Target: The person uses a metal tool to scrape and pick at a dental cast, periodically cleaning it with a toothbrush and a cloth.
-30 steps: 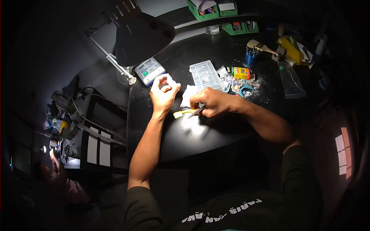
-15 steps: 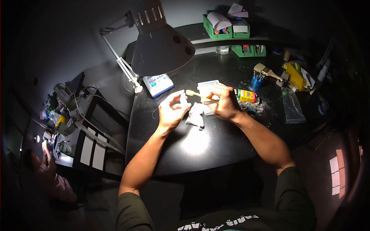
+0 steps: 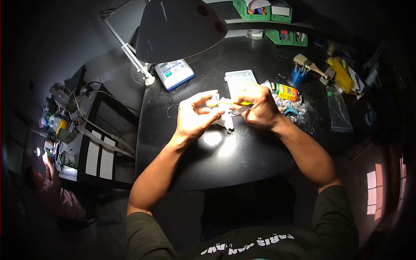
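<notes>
My left hand (image 3: 193,116) pinches a small whitish piece (image 3: 215,97) between thumb and fingers; glare hides its exact kind. In my right hand (image 3: 261,107) is a yellow toothbrush (image 3: 227,103), its head against or just in front of the piece. A metal tool with a flat, blade-like end (image 3: 239,111) also sticks out of the right-hand grip. Below the hands lies a crumpled white cloth (image 3: 226,123), partly covered by the left fingers. Behind the right hand sits a clear plastic box (image 3: 241,77).
A lamp shade (image 3: 180,32) hangs low over a white-and-blue digital device (image 3: 174,74). To the right are a yellow-and-red packet (image 3: 287,92), white debris, a blue cup (image 3: 297,76), a wide brush (image 3: 310,65) and a plastic bag (image 3: 338,110). Another person (image 3: 58,195) sits far left.
The toothbrush and the piece, apart or barely touching before, now overlap. My hands have come closer together. The whole view has shifted, with the table sitting higher in the frame.
</notes>
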### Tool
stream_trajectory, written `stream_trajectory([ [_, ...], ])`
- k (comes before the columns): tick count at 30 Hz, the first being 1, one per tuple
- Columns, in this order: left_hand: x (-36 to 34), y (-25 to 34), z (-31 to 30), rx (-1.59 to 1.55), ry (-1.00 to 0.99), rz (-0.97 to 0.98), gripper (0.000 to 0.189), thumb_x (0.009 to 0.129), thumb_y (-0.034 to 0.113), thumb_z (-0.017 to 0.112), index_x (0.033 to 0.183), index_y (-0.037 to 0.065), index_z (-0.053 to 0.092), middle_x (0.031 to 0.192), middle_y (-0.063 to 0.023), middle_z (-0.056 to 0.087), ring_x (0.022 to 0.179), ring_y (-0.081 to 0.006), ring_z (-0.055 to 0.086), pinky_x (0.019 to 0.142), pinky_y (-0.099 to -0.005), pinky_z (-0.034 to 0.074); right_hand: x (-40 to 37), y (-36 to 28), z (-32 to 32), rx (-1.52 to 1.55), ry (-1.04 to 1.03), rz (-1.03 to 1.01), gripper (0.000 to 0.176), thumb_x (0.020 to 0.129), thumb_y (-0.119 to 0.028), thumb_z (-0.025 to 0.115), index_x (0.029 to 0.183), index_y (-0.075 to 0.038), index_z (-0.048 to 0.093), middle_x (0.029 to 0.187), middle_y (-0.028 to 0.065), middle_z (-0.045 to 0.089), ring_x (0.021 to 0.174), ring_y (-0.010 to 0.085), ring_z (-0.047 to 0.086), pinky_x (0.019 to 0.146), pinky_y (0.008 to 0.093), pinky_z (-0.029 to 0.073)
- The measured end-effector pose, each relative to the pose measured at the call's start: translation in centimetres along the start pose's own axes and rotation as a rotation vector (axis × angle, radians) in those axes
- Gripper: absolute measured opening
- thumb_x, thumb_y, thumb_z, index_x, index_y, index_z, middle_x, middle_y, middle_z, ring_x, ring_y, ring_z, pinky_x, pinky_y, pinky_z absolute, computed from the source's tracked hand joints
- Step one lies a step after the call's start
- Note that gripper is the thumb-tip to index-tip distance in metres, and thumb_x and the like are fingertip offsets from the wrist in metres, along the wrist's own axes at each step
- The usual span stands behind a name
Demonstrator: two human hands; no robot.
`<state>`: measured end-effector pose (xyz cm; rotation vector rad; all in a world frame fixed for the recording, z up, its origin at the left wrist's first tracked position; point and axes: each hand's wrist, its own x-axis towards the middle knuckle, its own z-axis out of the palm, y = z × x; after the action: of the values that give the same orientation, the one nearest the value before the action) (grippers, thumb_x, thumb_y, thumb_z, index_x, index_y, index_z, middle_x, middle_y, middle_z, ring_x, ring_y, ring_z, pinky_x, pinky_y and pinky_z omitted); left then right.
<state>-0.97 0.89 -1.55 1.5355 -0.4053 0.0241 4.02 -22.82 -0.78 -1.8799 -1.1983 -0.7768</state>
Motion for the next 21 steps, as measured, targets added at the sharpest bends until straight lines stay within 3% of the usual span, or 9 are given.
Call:
stream_trajectory([
  [4, 0.4, -0.1, -0.6, -0.196, -0.020, 0.016, 0.062, 0.089, 0.003, 0.082, 0.142, -0.008, 0.053, 0.124, -0.0242, 0.069, 0.105, -0.0323, 0.075, 0.093, -0.0388, 0.064, 0.1, 0.4, -1.6, -0.036, 0.042, 0.003, 0.019, 0.077, -0.007, 0.086, 0.076, -0.003, 0.067, 0.072, 0.0083, 0.065, 0.067, 0.0263, 0.062, 0.063, 0.0363, 0.048],
  [7, 0.3, 0.3, -0.1, -0.226, 0.055, 0.018, 0.054, 0.090, 0.000, 0.078, 0.137, -0.010, 0.055, 0.116, -0.0218, 0.072, 0.098, -0.0276, 0.077, 0.085, -0.0351, 0.066, 0.1, 0.4, -2.1, -0.050, 0.084, 0.063, 0.020, 0.077, -0.006, 0.087, 0.074, -0.003, 0.067, 0.072, 0.0078, 0.066, 0.066, 0.0247, 0.061, 0.062, 0.0356, 0.047],
  [11, 0.4, -0.1, -0.3, -0.279, -0.010, -0.038, 0.064, 0.090, 0.007, 0.080, 0.145, -0.006, 0.051, 0.126, -0.0243, 0.068, 0.111, -0.0347, 0.073, 0.097, -0.0420, 0.063, 0.2, 0.0, -1.7, -0.008, 0.102, 0.035, 0.019, 0.078, -0.005, 0.087, 0.075, -0.003, 0.068, 0.072, 0.0076, 0.066, 0.066, 0.0241, 0.061, 0.062, 0.0345, 0.047],
  [16, 0.0, 0.5, 0.7, -0.315, -0.108, -0.022, 0.056, 0.094, 0.001, 0.074, 0.144, -0.006, 0.049, 0.124, -0.0224, 0.069, 0.110, -0.0290, 0.074, 0.097, -0.0366, 0.062, 0.0, -0.9, -0.8, 0.033, 0.016, -0.001, 0.021, 0.079, -0.009, 0.088, 0.077, -0.003, 0.068, 0.074, 0.0083, 0.068, 0.068, 0.0255, 0.063, 0.065, 0.0356, 0.048],
  [19, 0.1, 0.9, 0.6, -0.414, -0.032, -0.079, 0.054, 0.094, -0.001, 0.072, 0.143, -0.005, 0.049, 0.124, -0.0227, 0.069, 0.112, -0.0289, 0.073, 0.099, -0.0368, 0.061, -0.1, -0.3, -1.0, 0.052, 0.023, 0.003, 0.021, 0.077, -0.006, 0.085, 0.075, -0.003, 0.064, 0.072, 0.0095, 0.064, 0.067, 0.0285, 0.062, 0.063, 0.0376, 0.048],
  [21, 0.4, 0.5, 0.2, -0.401, 0.029, -0.015, 0.054, 0.093, -0.003, 0.072, 0.142, -0.005, 0.049, 0.124, -0.0219, 0.068, 0.114, -0.0289, 0.071, 0.100, -0.0380, 0.061, -0.1, -0.1, -1.1, 0.058, 0.018, 0.004, 0.020, 0.077, -0.005, 0.085, 0.075, -0.003, 0.064, 0.072, 0.0098, 0.064, 0.067, 0.0287, 0.062, 0.063, 0.0376, 0.048],
])
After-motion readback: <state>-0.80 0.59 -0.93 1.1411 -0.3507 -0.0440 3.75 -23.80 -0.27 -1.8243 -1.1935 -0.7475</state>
